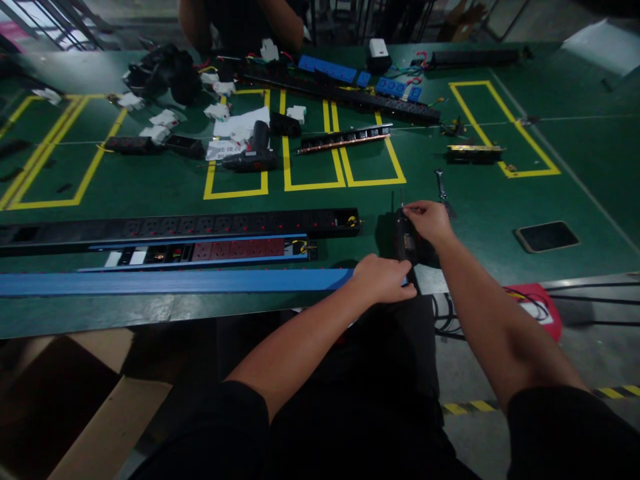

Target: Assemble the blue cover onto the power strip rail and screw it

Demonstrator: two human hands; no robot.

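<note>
My left hand (383, 279) is closed round the right end of a long blue power strip (200, 281), which lies along the table's near edge. A dark cordless drill (406, 243) lies just beyond that hand, its thin bit pointing away from me. My right hand (429, 221) pinches at the drill's front end, by the bit; anything small between the fingertips is too fine to make out. Left of the drill are a long black power strip (240, 223) with a row of sockets and an opened blue-edged strip (237, 250) with dark red sockets and wires.
A phone (547, 237) and a wrench (440, 183) lie to the right. Farther back are another cordless drill (255, 152), white plugs (217, 111), a socket rail (345, 139) and blue socket modules (327, 69). Across the table is another person (240, 27). An open cardboard box (115, 413) stands below left.
</note>
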